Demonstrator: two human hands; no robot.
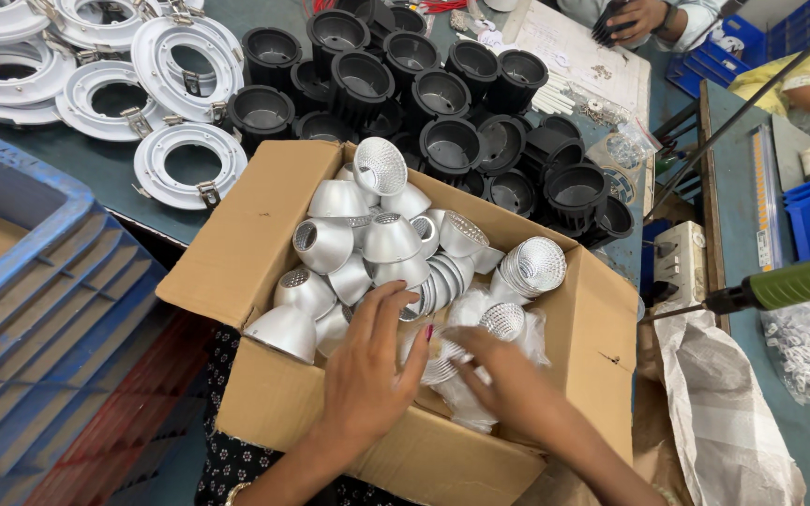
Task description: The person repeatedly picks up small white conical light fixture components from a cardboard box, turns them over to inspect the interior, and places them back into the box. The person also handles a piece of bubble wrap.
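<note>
An open cardboard box (264, 384) sits on my lap, filled with several silver cone-shaped reflectors (367, 234). My left hand (367, 365) lies palm down on the reflectors near the box's front, fingers spread and touching them. My right hand (503, 375) reaches in beside it, fingers curled around a stack of reflectors (503, 320) partly wrapped in clear plastic. A further nested stack of reflectors (532, 265) lies at the box's right side.
Several black round housings (442, 94) crowd the green table behind the box. White ring frames (185, 159) lie at the upper left. A blue crate (39, 281) stands on the left. Another person's hand (639, 19) works at the top right. A green-handled tool (789, 281) hangs at right.
</note>
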